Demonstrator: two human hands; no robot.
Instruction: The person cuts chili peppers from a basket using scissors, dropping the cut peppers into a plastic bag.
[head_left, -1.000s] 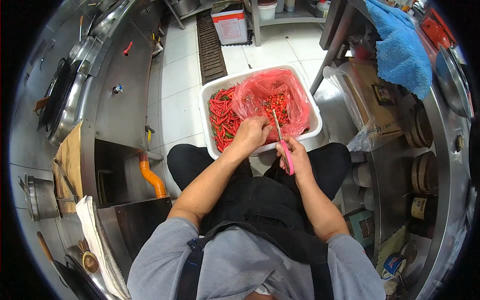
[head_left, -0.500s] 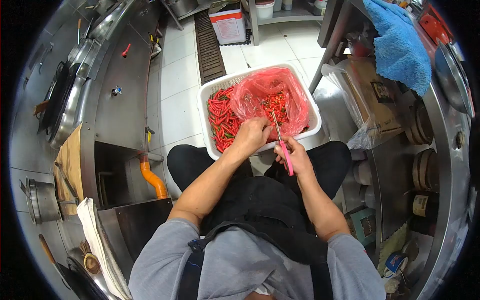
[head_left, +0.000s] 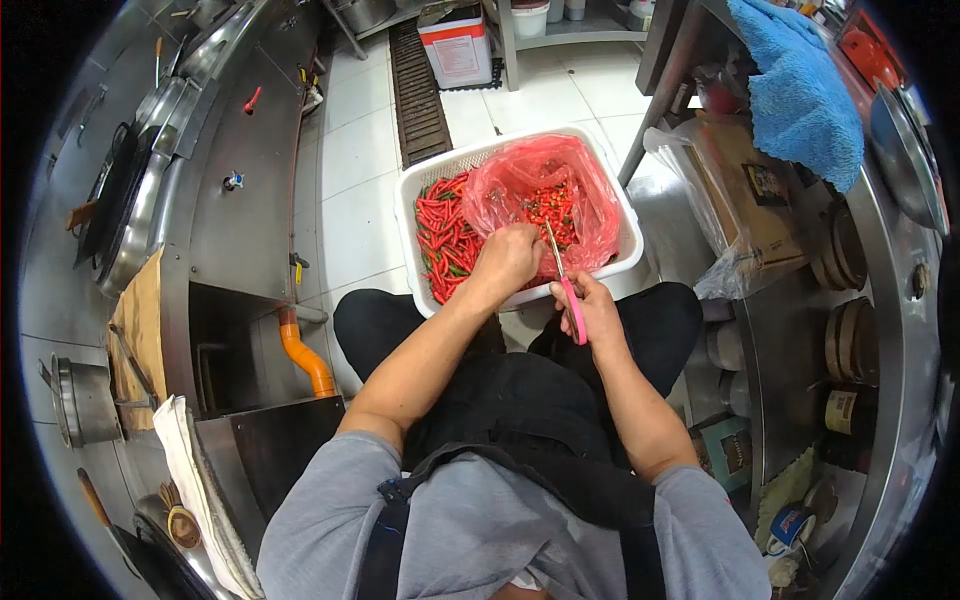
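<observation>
A white plastic basket [head_left: 407, 205] sits at the far side of my knees. Whole red chillies [head_left: 445, 235], with a few green ones among them, fill its left side. On its right lies an open red plastic bag [head_left: 597, 190] with small chilli pieces [head_left: 552, 208] inside. My left hand [head_left: 510, 257] is closed over the bag's near edge; what its fingers pinch is hidden. My right hand [head_left: 597, 308] grips pink-handled scissors [head_left: 568, 290], whose blades point away from me over the bag, just right of my left hand.
A steel counter with pans and an orange pipe [head_left: 305, 360] runs along my left. Steel shelving with a blue towel [head_left: 800, 95] and a plastic-wrapped package [head_left: 735, 190] stands on my right. Ahead are a floor drain [head_left: 418, 100] and a white-and-red box [head_left: 458, 50].
My left hand has moved slightly away from me and turned, its fingers now curled out of sight. The scissors have shifted a little forward in my right hand.
</observation>
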